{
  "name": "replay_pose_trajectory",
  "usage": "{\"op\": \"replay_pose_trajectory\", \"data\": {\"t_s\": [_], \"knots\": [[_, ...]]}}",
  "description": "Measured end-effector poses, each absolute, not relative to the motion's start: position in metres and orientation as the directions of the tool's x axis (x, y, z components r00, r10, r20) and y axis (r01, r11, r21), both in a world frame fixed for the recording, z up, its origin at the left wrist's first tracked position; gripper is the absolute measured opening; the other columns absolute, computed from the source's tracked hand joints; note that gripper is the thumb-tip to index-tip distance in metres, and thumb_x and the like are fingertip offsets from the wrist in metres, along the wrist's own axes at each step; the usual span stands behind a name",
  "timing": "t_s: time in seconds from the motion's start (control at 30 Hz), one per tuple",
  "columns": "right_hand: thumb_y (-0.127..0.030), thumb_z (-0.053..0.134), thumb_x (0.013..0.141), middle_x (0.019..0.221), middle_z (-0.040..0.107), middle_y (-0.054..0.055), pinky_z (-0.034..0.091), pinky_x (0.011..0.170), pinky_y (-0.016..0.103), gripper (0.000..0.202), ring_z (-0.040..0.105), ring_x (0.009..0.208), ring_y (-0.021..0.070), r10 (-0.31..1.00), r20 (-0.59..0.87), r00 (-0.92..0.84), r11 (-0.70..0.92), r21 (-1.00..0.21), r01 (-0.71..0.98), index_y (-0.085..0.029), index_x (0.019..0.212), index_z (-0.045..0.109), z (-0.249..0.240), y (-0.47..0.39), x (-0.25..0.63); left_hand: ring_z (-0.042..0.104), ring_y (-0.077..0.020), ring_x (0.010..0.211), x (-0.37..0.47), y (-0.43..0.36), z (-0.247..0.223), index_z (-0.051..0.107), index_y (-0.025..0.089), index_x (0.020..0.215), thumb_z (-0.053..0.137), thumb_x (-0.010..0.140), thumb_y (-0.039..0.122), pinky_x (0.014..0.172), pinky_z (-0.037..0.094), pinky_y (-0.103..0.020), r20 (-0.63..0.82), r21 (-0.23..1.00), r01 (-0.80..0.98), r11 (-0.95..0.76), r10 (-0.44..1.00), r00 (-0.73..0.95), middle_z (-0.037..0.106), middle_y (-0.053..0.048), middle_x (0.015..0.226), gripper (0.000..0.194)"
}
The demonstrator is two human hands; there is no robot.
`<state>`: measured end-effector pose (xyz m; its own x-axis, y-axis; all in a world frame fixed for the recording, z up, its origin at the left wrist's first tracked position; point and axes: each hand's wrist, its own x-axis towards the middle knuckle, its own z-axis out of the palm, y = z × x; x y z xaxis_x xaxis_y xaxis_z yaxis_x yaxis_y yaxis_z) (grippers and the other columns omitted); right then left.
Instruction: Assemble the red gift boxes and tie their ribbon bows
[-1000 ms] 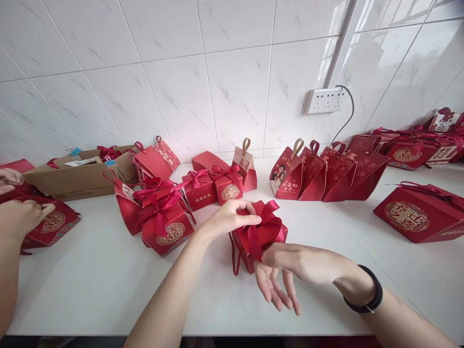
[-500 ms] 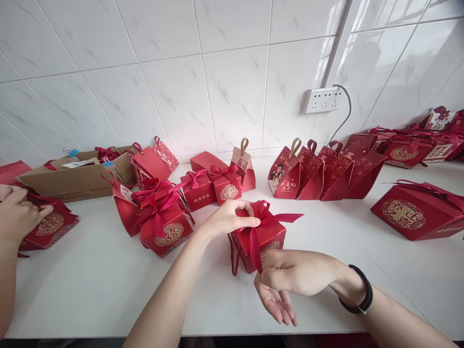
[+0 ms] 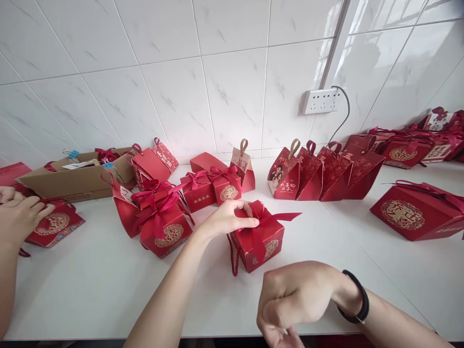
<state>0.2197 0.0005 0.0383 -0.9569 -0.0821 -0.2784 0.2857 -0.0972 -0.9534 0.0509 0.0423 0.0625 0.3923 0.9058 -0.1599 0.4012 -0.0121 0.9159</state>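
On box (image 3: 273,238) top | left hand (image 3: 230,217): grip pinching bow (image 3: 267,223) | right hand (image 3: 295,295): lower, grip unclear

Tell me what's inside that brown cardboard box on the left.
In the open brown cardboard box, dark red ribbon loops and a flat white paper slip show; its front wall hides whatever lies deeper.

Crimson gift box (image 3: 261,244) with gold medallion, magenta-red ribbon (image 3: 258,237) on it, white worktop (image 3: 119,290) beneath it, grey-veined white tiles (image 3: 235,96) behind it, black wristband (image 3: 357,297) right of it
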Motion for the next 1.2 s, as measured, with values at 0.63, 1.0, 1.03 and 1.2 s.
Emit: {"op": "replay_pose_trajectory", "data": {"t_s": [0.63, 1.0, 1.03, 1.2], "knots": [[-0.043, 0.046, 0.088, 0.058, 0.058, -0.001, 0.037, 0.038, 0.014, 0.042, 0.044, 0.033, 0.0009, 0.493, -0.299, -0.817, 0.04, -0.93, 0.365, -0.01, 0.065, 0.061, 0.057, 0.013, 0.235, 0.056, -0.0159, 0.078, 0.051, 0.041, 0.064, 0.054, 0.018, 0.076, 0.067, 0.069, 0.041, 0.063, 0.04, -0.024, -0.132, 0.899, 0.434, -0.063, 0.904, 0.405, 0.06, -0.002, 0.088, 0.028], [-0.037, 0.042, 0.09, 0.06, 0.058, 0.0, 0.037, 0.039, 0.014, 0.041, 0.044, 0.034, 0.0008, 0.446, -0.272, -0.853, 0.077, -0.937, 0.339, -0.01, 0.066, 0.061, 0.056, 0.014, 0.235, 0.055, -0.0141, 0.075, 0.051, 0.041, 0.065, 0.052, 0.018, 0.074, 0.067, 0.069, 0.04, 0.065, 0.04, -0.024, -0.148, 0.898, 0.436, -0.047, 0.904, 0.402, 0.059, -0.001, 0.087, 0.028], [-0.037, 0.042, 0.09, 0.06, 0.058, 0.0, 0.037, 0.039, 0.014, 0.041, 0.044, 0.034, 0.0009, 0.444, -0.271, -0.854, 0.078, -0.938, 0.338, -0.01, 0.066, 0.061, 0.056, 0.014, 0.236, 0.055, -0.0144, 0.075, 0.051, 0.041, 0.065, 0.052, 0.018, 0.074, 0.067, 0.069, 0.04, 0.066, 0.041, -0.025, -0.149, 0.9, 0.434, -0.045, 0.903, 0.402, 0.059, -0.001, 0.086, 0.028], [-0.04, 0.05, 0.086, 0.063, 0.06, 0.001, 0.038, 0.038, 0.014, 0.038, 0.046, 0.038, 0.0018, 0.433, -0.29, -0.854, 0.068, -0.934, 0.351, -0.01, 0.069, 0.064, 0.057, 0.014, 0.236, 0.056, -0.0154, 0.076, 0.051, 0.041, 0.066, 0.052, 0.018, 0.074, 0.068, 0.068, 0.039, 0.066, 0.041, -0.025, -0.152, 0.894, 0.445, -0.046, 0.904, 0.4, 0.058, -0.001, 0.081, 0.027]]}}
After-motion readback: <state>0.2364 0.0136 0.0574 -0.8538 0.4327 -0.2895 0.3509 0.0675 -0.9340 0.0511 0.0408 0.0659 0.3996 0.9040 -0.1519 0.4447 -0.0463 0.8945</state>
